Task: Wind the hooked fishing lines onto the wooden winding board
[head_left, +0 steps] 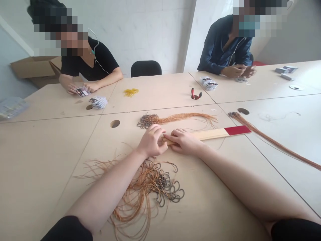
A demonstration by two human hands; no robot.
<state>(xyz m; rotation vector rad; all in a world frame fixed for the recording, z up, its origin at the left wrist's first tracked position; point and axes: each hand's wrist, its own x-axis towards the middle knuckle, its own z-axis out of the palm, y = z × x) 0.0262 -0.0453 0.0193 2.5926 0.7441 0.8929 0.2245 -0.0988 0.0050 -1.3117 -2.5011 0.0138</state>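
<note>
Fingers of the left hand (151, 140) curl closed over the near end of a wooden strip (200, 135), and those of the right hand (184, 141) press down on it just beside them, gripping it from the far side. Whether thin strands are caught under the fingertips is too small to tell. The strip lies flat on the tabletop (37, 160), its red-painted tip (237, 130) pointing toward the right edge.

Below the forearms, a tangled heap of orange cords (147, 187) with dark looped ends sprawls toward the near edge. A second bunch of orange cords (175, 117) lies just beyond the hands, its dark loops to the left, and a long third hank (271, 140) runs down toward the right edge.

Farther off, red-handled pliers (196, 93) sit in a round table hole, between a stack of printed cards (209, 83) and a small pile of yellow rubber bands (130, 92). Across the tabletop, one co-worker's hands (81, 88) hold a card beside another stack of cards (98, 102), and a second co-worker's hands (238, 71) are clasped together over a card near the far edge.
</note>
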